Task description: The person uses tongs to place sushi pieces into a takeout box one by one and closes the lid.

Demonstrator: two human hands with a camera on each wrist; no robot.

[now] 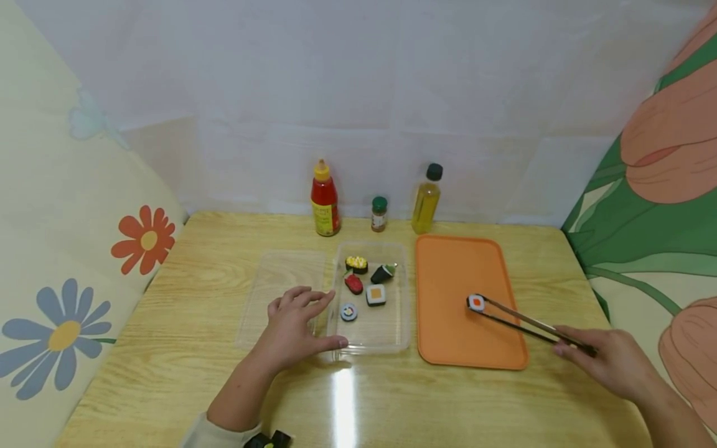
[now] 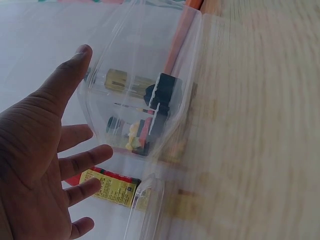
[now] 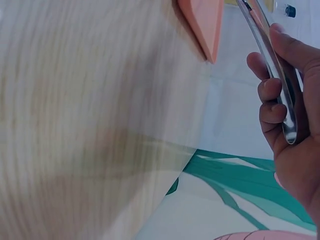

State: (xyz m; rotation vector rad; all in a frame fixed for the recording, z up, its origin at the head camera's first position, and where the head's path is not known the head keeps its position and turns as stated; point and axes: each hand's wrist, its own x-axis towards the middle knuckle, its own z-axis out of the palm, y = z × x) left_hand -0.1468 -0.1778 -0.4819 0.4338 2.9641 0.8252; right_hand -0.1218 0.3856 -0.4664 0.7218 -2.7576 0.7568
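My right hand (image 1: 613,361) holds long metal tongs (image 3: 290,135) by their rear end. Between the tips is a small sushi roll (image 1: 476,303) with an orange centre, over the orange tray (image 1: 448,267); whether it touches the tray I cannot tell. My left hand (image 1: 294,333) is spread at the left side of a clear plastic box (image 1: 381,336), thumb near its front corner. Inside the box are several sushi pieces, among them a yellow-topped one (image 1: 356,264), a red-topped one (image 1: 353,284), a hand roll (image 1: 383,274), a square roll (image 1: 376,295) and a round roll (image 1: 348,312).
A clear lid (image 1: 269,280) lies left of the box, partly under my left hand in view. Along the back wall stand a red sauce bottle (image 1: 325,208), a green-capped spice jar (image 1: 379,214) and an oil bottle (image 1: 427,202). Flowered cloth (image 1: 655,236) borders the table's right side.
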